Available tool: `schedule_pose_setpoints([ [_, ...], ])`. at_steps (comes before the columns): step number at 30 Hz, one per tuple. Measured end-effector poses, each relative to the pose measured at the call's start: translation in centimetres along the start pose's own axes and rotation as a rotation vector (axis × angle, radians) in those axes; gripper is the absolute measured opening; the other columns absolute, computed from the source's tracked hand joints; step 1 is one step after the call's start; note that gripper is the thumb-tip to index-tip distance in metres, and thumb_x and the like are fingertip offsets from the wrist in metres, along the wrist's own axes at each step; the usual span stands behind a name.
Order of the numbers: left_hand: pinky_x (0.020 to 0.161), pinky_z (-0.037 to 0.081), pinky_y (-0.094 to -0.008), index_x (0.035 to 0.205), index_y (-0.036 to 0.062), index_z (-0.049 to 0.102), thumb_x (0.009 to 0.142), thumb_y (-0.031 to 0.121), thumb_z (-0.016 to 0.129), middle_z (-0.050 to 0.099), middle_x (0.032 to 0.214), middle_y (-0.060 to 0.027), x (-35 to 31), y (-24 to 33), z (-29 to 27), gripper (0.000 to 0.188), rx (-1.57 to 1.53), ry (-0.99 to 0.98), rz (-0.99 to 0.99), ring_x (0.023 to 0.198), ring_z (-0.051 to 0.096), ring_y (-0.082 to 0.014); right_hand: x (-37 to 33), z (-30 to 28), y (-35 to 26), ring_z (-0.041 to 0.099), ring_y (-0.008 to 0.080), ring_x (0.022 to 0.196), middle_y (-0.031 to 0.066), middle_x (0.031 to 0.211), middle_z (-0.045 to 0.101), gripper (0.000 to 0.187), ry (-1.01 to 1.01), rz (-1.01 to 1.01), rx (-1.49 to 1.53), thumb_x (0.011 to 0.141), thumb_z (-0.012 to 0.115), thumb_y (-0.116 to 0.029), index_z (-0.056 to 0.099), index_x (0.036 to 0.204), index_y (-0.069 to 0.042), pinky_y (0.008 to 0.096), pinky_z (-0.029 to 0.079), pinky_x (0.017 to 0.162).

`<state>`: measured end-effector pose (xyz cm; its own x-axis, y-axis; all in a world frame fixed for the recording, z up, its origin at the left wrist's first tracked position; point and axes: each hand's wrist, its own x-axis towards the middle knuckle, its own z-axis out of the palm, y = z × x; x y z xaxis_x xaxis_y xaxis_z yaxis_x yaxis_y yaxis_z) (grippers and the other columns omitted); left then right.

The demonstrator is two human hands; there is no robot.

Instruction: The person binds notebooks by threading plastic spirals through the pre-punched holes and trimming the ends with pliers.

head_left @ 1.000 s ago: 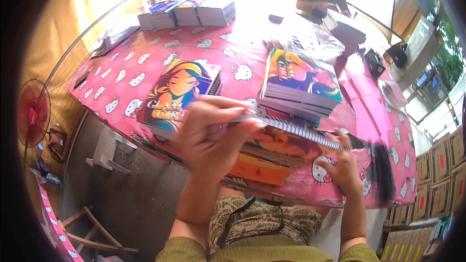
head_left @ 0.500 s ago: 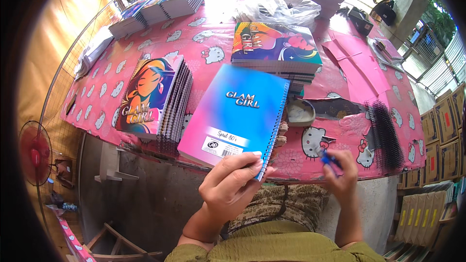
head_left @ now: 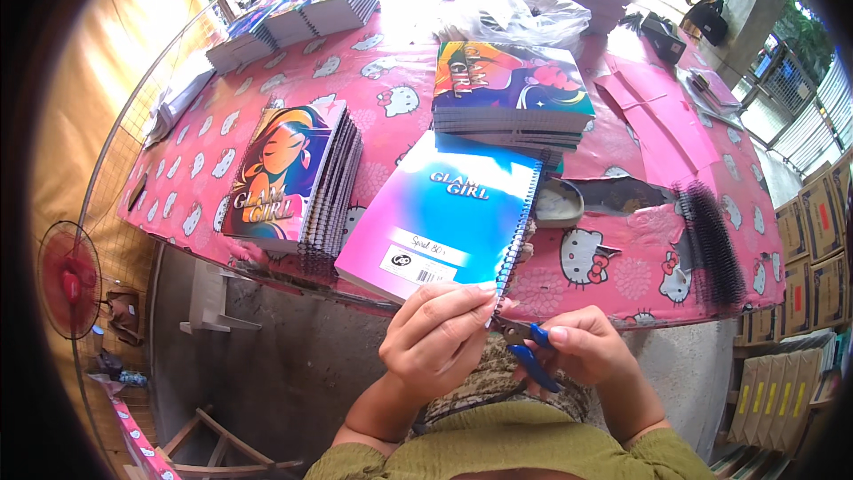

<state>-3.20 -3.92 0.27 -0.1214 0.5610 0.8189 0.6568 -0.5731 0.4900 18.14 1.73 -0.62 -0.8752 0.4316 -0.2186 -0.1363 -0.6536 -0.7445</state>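
My left hand (head_left: 438,329) grips the lower right corner of a pink and blue spiral notebook (head_left: 435,231), its black coil running down the right side. In my right hand (head_left: 577,347) is a pair of blue-handled cutting pliers (head_left: 533,360), my fingers closed round the handles. The metal jaws (head_left: 513,331) are at the bottom end of the coil, close to my left fingertips; whether they touch the wire is too small to tell. Behind the notebook lies a stack of notebooks (head_left: 511,93), and left of it another stack (head_left: 289,178).
A shallow dish (head_left: 560,204) stands right of the notebook. Loose black coils (head_left: 711,249) lie at the table's right edge, near pink sheets (head_left: 657,124). More notebooks (head_left: 302,18) and a clear plastic bag (head_left: 511,9) are at the back. A red fan (head_left: 71,280) stands left, cartons (head_left: 813,240) right.
My right hand has brought the pliers left and down to the coil's lower end. The notebook has dropped slightly nearer the tabletop, still in my left hand.
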Motion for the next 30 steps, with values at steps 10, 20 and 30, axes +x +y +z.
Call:
schedule_pose_setpoints([
  [10,0.06,0.053,-0.0294,0.085,0.0011,0.069,0.063,-0.003,0.083,0.069,0.089,-0.0094,1.8,0.4,-1.0,0.027,-0.031,-0.014,0.021,0.073,0.067,-0.0216,-2.8,-6.6,-0.9,0.05,0.0389,0.12,0.0215,0.125,0.055,0.041,0.77,-0.398,-1.919,0.074,0.072,-0.012,0.062,0.112,-0.001,0.0467,0.038,0.103],
  [20,0.105,0.038,-0.0407,0.133,-0.0004,0.046,0.087,0.031,0.07,0.047,0.135,-0.019,5.6,-5.7,-7.6,0.061,0.102,0.373,-0.259,0.126,0.046,-0.0287,11.8,4.3,-11.1,0.065,0.0218,0.07,0.0078,0.084,0.066,0.035,-0.009,-1.178,-1.767,0.075,0.059,0.001,0.065,0.109,-0.007,0.0319,0.054,0.061],
  [30,0.099,0.04,-0.0329,0.12,-0.0012,0.055,0.095,0.008,0.052,0.06,0.115,-0.01,0.0,-19.7,-15.8,0.027,0.025,0.837,-0.733,0.11,0.053,-0.0176,29.1,7.5,-17.9,0.067,0.0138,0.078,0.0078,0.099,0.067,0.025,-0.007,-1.028,-0.819,0.09,0.061,-0.013,0.063,0.114,-0.005,0.0286,0.055,0.067],
])
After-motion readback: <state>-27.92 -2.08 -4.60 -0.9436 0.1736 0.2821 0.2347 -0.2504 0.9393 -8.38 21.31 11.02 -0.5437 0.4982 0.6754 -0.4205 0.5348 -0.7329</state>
